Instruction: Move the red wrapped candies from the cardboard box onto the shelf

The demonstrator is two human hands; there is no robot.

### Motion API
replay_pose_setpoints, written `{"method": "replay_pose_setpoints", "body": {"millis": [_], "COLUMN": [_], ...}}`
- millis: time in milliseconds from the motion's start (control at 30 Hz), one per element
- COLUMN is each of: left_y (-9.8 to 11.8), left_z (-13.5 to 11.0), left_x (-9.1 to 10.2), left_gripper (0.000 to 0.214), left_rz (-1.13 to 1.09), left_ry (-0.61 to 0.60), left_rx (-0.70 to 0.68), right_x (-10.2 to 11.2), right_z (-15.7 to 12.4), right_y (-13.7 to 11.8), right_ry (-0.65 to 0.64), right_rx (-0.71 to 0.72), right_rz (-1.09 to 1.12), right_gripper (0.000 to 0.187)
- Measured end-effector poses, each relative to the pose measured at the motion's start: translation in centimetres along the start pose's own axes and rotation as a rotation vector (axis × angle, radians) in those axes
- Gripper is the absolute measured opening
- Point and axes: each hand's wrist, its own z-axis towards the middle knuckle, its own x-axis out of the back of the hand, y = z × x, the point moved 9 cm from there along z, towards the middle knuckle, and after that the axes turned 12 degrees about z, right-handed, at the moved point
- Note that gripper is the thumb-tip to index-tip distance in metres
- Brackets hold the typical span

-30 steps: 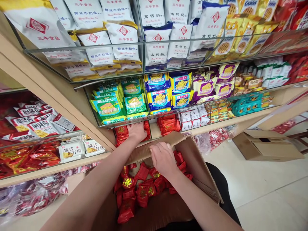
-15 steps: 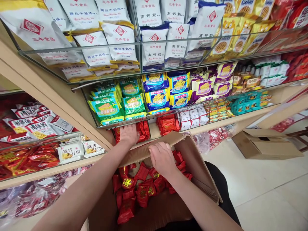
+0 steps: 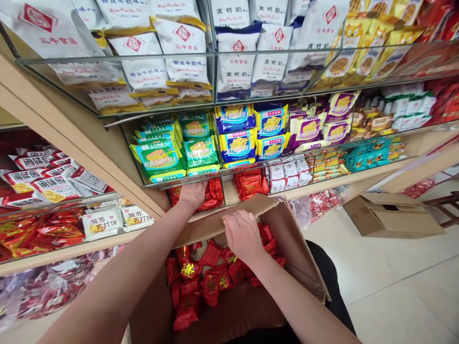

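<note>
An open cardboard box (image 3: 297,248) rests against my lap and holds several small red snack packets (image 3: 211,282). My right hand (image 3: 243,235) lies inside the box, fingers curled down on the red packets by the far wall. My left hand (image 3: 192,193) reaches into the low shelf compartment and presses against the red packets stacked there (image 3: 214,192); its fingers are hidden in the compartment. A second stack of red packets (image 3: 251,184) fills the compartment to the right.
Glass-fronted shelves (image 3: 215,71) above carry white, green (image 3: 161,157), blue (image 3: 236,134) and purple biscuit bags. A wooden divider (image 3: 89,148) separates another shelf on the left. A second cardboard box (image 3: 394,220) lies on the tiled floor at right.
My left hand has pushed a little further left and deeper into the shelf compartment. My right hand has stayed on the packets in the box. The view tilted slightly.
</note>
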Motion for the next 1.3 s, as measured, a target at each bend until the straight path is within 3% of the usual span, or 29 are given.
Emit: {"method": "replay_pose_setpoints", "body": {"millis": [300, 533, 633, 733, 800, 833, 900, 933, 1100, 1167, 1300], "left_y": [-0.2, -1.4, -1.6, -1.6, 0.0, 1.8, 6.0, 7.6, 11.8, 12.8, 14.4], "left_z": [-0.3, -3.2, -6.2, -11.2, -15.2, -17.2, -20.6, -21.5, -22.1, -22.0, -22.7], "left_x": [-0.2, 0.1, 2.1, 6.8, 8.5, 8.6, 6.5, 4.3, -8.0, -10.0, -10.9], "left_gripper": [0.052, 0.06, 0.048, 0.037, 0.031, 0.03, 0.032, 0.034, 0.057, 0.057, 0.051], "left_rz": [-0.025, -0.043, -0.167, -0.398, -0.521, -0.565, -0.638, -0.638, -0.48, -0.431, -0.408], "left_ry": [-0.008, -0.034, -0.015, 0.167, 0.202, 0.174, 0.002, -0.111, -0.572, -0.621, -0.646], "left_rx": [0.022, -0.028, -0.081, -0.113, -0.204, -0.311, -0.509, -0.501, -0.168, -0.112, -0.076], "right_x": [0.0, 0.1, 0.2, 0.1, 0.0, 0.0, 0.0, 0.0, 0.1, 0.1, -0.1], "right_z": [-0.2, -0.1, -0.1, 0.0, 0.0, 0.1, 0.1, 0.1, -0.3, -0.6, -1.0], "right_y": [0.1, 0.0, 0.0, 0.0, 0.0, 0.0, 0.0, 0.0, -0.3, -0.4, -0.5], "right_ry": [0.003, 0.008, 0.018, 0.006, -0.004, -0.006, -0.006, -0.005, -0.003, -0.007, -0.014], "right_rx": [-0.001, 0.013, 0.022, 0.029, 0.027, 0.025, 0.019, 0.017, 0.027, 0.034, 0.038], "right_rz": [0.017, 0.013, 0.003, 0.001, -0.003, -0.004, -0.007, -0.008, -0.018, -0.024, -0.029], "right_gripper": [0.017, 0.019, 0.018, 0.017, 0.018, 0.018, 0.019, 0.018, 0.017, 0.017, 0.017]}}
